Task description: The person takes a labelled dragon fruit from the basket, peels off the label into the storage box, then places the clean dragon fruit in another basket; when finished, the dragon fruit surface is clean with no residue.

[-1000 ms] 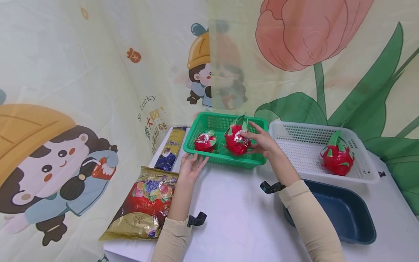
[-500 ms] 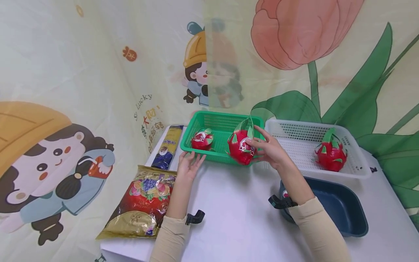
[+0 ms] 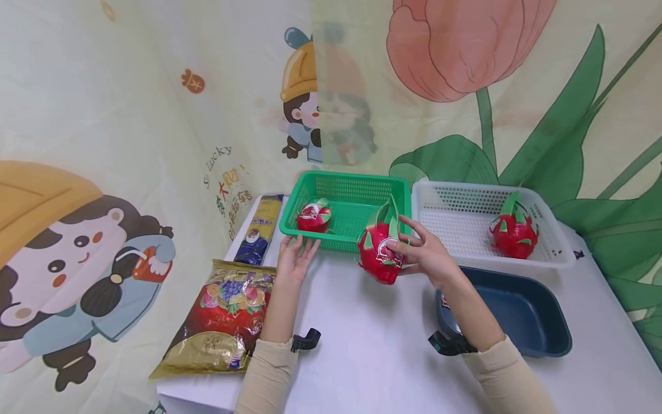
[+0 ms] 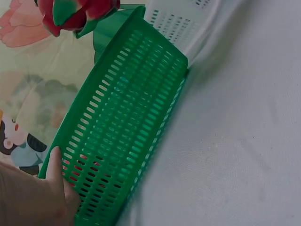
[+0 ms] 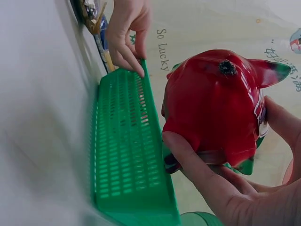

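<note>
My right hand (image 3: 429,253) grips a glossy red dragon fruit (image 3: 380,261) with green leaves and a round label, held in front of the green basket (image 3: 372,183). Seen from the right wrist, the thumb and fingers spread around the dragon fruit (image 5: 211,103), its dark stem end toward the camera. At the basket's near left side is my left hand (image 3: 295,261), fingers loosely straight and fingertips right at the rim. One finger lies along the perforated outer wall in the left wrist view. A second dragon fruit (image 3: 314,215) sits inside the basket's left end.
Right of the green basket stands a white basket (image 3: 439,230) with another dragon fruit (image 3: 514,234) inside. A dark blue basin (image 3: 532,310) is in front of it. Left lie a yellow-and-blue packet (image 3: 258,230) and a large candy bag (image 3: 222,322). Printed curtains rise behind.
My right hand has lifted the dragon fruit out of the green basket and brought it nearer, over the table. The left hand stays at the basket rim. The head view has shifted slightly.
</note>
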A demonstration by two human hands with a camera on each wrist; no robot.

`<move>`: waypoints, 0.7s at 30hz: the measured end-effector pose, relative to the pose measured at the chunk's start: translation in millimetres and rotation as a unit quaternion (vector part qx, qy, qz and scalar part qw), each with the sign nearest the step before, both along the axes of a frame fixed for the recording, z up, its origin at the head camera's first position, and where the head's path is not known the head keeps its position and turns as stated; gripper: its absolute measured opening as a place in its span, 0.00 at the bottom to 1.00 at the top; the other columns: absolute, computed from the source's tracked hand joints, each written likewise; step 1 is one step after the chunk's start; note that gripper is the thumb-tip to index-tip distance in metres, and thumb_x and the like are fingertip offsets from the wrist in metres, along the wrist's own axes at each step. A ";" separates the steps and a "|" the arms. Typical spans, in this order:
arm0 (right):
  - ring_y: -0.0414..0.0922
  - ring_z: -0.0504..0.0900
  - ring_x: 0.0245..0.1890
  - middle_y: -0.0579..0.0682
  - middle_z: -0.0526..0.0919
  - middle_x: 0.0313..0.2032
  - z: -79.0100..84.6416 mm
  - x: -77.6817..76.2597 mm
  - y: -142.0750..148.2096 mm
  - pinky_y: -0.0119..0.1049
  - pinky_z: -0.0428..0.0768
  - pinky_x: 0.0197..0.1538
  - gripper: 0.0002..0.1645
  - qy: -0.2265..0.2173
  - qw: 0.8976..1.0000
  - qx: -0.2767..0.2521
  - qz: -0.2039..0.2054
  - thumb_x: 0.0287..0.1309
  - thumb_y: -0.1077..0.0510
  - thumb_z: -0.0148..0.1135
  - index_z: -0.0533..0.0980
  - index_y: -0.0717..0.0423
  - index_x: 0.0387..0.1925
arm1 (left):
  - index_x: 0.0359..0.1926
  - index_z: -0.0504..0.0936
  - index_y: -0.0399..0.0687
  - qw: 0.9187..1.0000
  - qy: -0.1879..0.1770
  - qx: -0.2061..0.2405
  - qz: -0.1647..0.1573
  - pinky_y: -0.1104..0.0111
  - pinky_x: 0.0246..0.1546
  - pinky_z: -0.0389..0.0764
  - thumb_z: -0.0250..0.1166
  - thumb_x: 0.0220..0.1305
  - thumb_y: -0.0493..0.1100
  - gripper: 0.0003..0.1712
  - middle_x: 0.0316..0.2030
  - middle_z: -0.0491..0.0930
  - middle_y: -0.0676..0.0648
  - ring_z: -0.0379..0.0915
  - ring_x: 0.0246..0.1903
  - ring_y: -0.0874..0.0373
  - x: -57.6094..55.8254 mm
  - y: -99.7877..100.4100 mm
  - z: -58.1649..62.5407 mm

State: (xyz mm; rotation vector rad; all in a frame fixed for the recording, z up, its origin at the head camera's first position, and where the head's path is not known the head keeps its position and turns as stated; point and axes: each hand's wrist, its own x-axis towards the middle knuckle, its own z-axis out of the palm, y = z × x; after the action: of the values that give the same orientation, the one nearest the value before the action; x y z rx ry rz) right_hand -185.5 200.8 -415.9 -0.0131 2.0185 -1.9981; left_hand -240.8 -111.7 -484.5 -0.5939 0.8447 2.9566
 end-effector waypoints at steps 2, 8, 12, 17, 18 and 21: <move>0.55 0.88 0.50 0.64 0.62 0.76 -3.8 6.8 -1.1 0.50 0.89 0.48 0.52 0.003 1.000 0.000 0.003 0.68 0.50 0.68 0.49 0.41 0.84 | 0.77 0.56 0.51 1.000 0.001 0.002 0.000 0.55 0.57 0.85 0.53 0.78 0.30 0.32 0.69 0.62 0.40 0.61 0.71 0.45 0.2 0.2 -0.5; 0.56 0.85 0.55 0.64 0.68 0.73 -13.7 23.2 -4.7 0.52 0.89 0.47 0.52 0.009 1.000 -0.001 0.011 0.67 0.52 0.70 0.51 0.41 0.83 | 0.68 0.61 0.50 1.000 0.002 0.011 0.009 0.54 0.59 0.84 0.53 0.78 0.30 0.24 0.68 0.63 0.40 0.59 0.72 0.45 -0.7 1.9 -0.8; 0.54 0.84 0.55 0.64 0.70 0.71 -19.0 31.5 -5.8 0.53 0.89 0.47 0.52 0.005 1.000 -0.005 0.012 0.66 0.54 0.70 0.52 0.42 0.83 | 0.62 0.63 0.50 1.000 0.006 0.013 0.013 0.54 0.58 0.84 0.51 0.78 0.28 0.20 0.64 0.64 0.41 0.59 0.71 0.45 -2.5 4.7 -2.9; 0.54 0.85 0.53 0.64 0.70 0.71 -24.1 38.3 -6.5 0.53 0.90 0.45 0.53 0.004 1.000 0.003 0.011 0.64 0.54 0.71 0.53 0.43 0.83 | 0.62 0.63 0.49 1.000 0.009 0.017 0.019 0.53 0.56 0.85 0.51 0.78 0.28 0.19 0.63 0.63 0.41 0.59 0.71 0.44 -2.7 6.9 -4.6; 0.54 0.85 0.53 0.65 0.70 0.71 -25.1 40.1 -6.6 0.53 0.90 0.45 0.53 0.004 1.000 0.004 0.010 0.64 0.54 0.71 0.53 0.43 0.83 | 0.62 0.63 0.49 1.000 0.009 0.017 0.020 0.53 0.56 0.85 0.52 0.78 0.28 0.19 0.64 0.63 0.41 0.59 0.71 0.44 -2.7 7.2 -4.6; 0.55 0.87 0.51 0.65 0.70 0.72 -29.9 46.5 -7.5 0.53 0.90 0.45 0.53 -0.004 1.000 -0.001 0.007 0.64 0.54 0.71 0.53 0.43 0.83 | 0.65 0.62 0.48 1.000 0.007 0.012 0.021 0.53 0.57 0.85 0.52 0.78 0.29 0.21 0.66 0.62 0.40 0.59 0.71 0.44 -2.3 7.1 -4.6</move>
State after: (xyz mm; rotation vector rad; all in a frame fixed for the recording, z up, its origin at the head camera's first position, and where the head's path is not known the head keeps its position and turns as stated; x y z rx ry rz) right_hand -139.0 193.2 -445.8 -0.0202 2.0060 -1.9885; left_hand -243.1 -104.6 -489.2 -0.5987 0.8053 3.0069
